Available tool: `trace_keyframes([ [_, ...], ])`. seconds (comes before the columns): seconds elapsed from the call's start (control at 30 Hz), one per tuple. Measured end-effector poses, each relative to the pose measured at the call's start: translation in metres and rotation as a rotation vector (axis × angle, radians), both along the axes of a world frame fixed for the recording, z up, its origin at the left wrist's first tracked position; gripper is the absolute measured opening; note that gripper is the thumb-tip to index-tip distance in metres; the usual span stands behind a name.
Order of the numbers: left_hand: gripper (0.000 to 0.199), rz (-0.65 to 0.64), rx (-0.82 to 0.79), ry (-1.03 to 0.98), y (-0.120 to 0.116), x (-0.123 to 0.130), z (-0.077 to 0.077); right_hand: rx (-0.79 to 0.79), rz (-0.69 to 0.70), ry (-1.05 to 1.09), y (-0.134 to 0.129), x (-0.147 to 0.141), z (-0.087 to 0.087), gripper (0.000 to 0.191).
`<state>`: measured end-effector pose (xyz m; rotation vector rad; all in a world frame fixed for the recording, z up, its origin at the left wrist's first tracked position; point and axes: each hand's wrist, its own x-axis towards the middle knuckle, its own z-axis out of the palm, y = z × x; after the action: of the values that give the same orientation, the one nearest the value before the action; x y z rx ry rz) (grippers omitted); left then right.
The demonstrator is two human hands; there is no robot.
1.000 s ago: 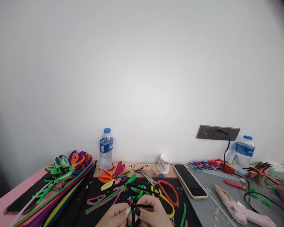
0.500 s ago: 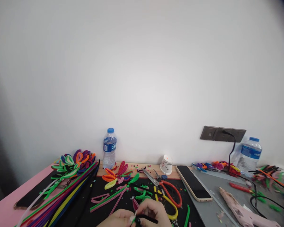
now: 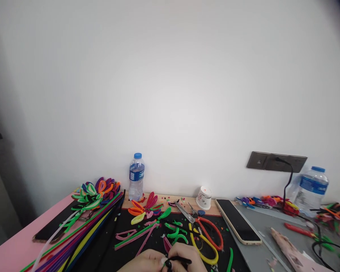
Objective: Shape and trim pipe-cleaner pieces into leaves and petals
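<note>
Where hands (image 3: 147, 261) (image 3: 187, 257) meet, scissors (image 3: 197, 220) ahead, white cup (image 3: 204, 198)

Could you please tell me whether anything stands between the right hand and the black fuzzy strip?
Nothing visible does: the right hand holds the black fuzzy strip, with the left hand close beside it. The yellow scissor handle lies beyond the right hand, out of the way.

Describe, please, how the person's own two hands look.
The left hand and right hand show no gloves or rings. The left thumbnail seems whitish, perhaps painted; a shiny black spot at the right thumb may be nail polish, but I cannot be sure. No sleeves are visible.
</note>
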<state>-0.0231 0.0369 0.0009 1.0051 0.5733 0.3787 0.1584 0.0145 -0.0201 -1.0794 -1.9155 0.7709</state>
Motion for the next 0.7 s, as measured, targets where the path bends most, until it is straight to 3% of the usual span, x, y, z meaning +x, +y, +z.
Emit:
trace_keyframes([
  [0.17, 0.044, 0.088, -0.189, -0.041, -0.012, -0.004, 0.004, -0.155, 0.003, 0.094, -0.007, -0.005, 0.013, 0.016],
  [0.3, 0.04, 0.077, -0.258, -0.078, -0.015, -0.007, 0.001, -0.259, 0.008, 0.235, -0.013, -0.01, 0.022, 0.019],
  [0.57, 0.034, 0.083, -0.153, -0.053, -0.019, -0.005, 0.011, -0.411, 0.091, 0.371, -0.014, -0.011, 0.023, 0.034],
  [0.7, 0.032, 0.102, -0.041, -0.056, -0.021, -0.002, 0.008, -0.564, 0.112, 0.497, -0.014, -0.011, 0.023, 0.036],
])
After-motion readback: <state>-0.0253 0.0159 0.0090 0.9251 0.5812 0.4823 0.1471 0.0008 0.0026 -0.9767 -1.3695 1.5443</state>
